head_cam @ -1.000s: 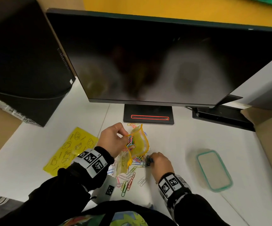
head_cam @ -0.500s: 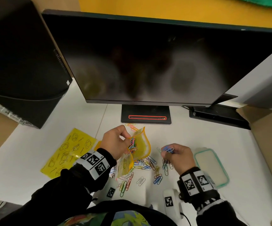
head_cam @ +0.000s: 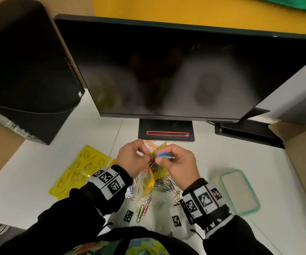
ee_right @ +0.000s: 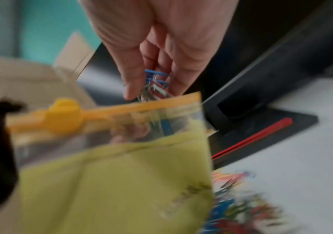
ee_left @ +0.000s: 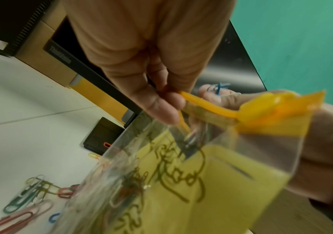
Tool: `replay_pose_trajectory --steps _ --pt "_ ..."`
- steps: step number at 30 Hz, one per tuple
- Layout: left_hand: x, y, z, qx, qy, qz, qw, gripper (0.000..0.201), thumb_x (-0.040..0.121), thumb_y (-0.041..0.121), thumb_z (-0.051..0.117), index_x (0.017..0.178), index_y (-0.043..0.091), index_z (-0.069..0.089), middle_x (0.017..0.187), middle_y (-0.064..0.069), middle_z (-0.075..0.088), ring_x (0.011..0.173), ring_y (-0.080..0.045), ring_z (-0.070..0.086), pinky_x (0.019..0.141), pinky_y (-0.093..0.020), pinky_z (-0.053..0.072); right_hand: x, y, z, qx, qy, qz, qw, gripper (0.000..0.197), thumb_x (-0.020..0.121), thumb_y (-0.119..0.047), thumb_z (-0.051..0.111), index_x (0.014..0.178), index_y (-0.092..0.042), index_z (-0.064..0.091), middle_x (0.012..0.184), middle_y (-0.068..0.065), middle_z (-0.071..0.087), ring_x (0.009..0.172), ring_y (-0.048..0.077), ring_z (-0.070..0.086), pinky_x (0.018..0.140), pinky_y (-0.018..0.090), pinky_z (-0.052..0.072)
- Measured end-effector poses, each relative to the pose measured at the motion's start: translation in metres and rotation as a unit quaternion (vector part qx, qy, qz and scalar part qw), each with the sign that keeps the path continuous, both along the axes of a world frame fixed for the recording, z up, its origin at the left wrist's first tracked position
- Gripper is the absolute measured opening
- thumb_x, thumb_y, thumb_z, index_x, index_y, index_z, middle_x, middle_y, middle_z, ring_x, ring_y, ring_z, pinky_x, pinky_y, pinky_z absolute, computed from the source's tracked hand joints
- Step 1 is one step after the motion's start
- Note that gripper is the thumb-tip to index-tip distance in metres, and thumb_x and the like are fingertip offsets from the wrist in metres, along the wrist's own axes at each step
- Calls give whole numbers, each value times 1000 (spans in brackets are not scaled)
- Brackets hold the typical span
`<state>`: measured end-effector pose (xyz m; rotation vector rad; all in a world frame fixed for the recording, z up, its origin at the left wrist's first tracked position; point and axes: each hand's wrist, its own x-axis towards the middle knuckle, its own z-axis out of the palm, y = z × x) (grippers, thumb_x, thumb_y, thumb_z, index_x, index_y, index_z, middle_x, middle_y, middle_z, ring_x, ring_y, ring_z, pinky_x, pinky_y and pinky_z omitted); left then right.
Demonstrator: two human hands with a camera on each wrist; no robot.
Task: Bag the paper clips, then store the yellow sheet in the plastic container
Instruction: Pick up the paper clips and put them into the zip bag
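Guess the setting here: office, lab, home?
Most likely an office desk or workstation. A large dark monitor on its stand sits at the back of a white desk, a black computer tower stands to the left, and coloured paper clips lie scattered in front.

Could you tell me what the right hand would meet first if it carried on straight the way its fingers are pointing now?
Most likely the open mouth of the zip bag. The right hand points its fingertips, pinching a few paper clips, down at the orange zip strip just beneath; the left hand holds that rim. Blur leaves the gap unclear.
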<state>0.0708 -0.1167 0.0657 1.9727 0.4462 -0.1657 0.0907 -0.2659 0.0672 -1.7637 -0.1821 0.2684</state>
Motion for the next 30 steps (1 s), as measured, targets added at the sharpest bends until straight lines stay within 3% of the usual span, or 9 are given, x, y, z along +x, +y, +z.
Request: replay_pose_trajectory --steps 4,7,9,16,21,24,27,28,30 --pt "0 5 -1 -6 1 13 1000 25 80 2 60 65 19 52 79 -4 61 44 -20 64 49 -26 48 -8 -10 -3 -38 -14 53 998 44 70 5 61 84 -36 68 90 -10 70 89 5 64 81 18 52" --pt "-3 5 -3 -2 11 14 1000 23 81 2 59 65 18 52 77 -2 61 44 -19 63 49 -24 46 -2 -17 -7 17 30 4 999 38 74 18 58 85 -16 69 87 -2 72 84 9 68 76 26 55" --pt "-4 3 -4 0 17 12 1000 23 81 3 59 66 18 52 75 -1 62 44 -18 63 46 -20 44 1 -18 -10 57 64 -7 996 32 73 22 59 83 -7 69 82 1 73 79 11 69 70 22 54" --pt "-1 -2 -3 -1 14 -14 1000 21 81 4 60 67 18 52 72 3 58 45 -17 63 49 -22 45 -2 -7 -7 12 125 100 987 43 79 20 47 86 -19 66 95 1 69 99 11 67 68 29 58" --pt "0 6 -4 -5 15 13 1000 21 81 4 60 67 17 53 80 -3 62 49 -24 66 54 -28 50 6 -34 -5 30 76 -20 996 31 81 12 58 80 -18 65 92 4 67 74 17 65 57 30 57" --pt "-1 12 -6 0 19 25 999 23 82 3 60 66 18 53 80 -4 63 50 -24 67 50 -25 46 1 -74 -31 -164 68 -9 984 33 74 5 68 88 -25 63 96 -1 64 73 19 60 64 29 54" --pt "-2 14 -7 6 22 29 999 23 82 3 60 66 18 53 82 -4 63 50 -23 66 50 -25 46 -23 -101 -67 -424 123 144 885 62 67 -14 78 120 -27 50 114 0 52 91 17 56 80 25 48" --pt "-2 14 -8 8 22 27 999 24 82 4 60 65 19 53 82 -4 64 50 -22 66 51 -25 46 -31 -105 -76 -455 131 172 864 70 67 -16 77 128 -27 43 119 0 47 96 17 54 85 25 46" --pt "-4 12 -9 13 25 21 999 24 82 5 60 65 19 52 83 -4 65 49 -21 66 52 -26 48 -44 -103 -88 -467 125 179 857 77 70 -16 74 135 -27 34 124 1 41 103 19 53 89 24 44"
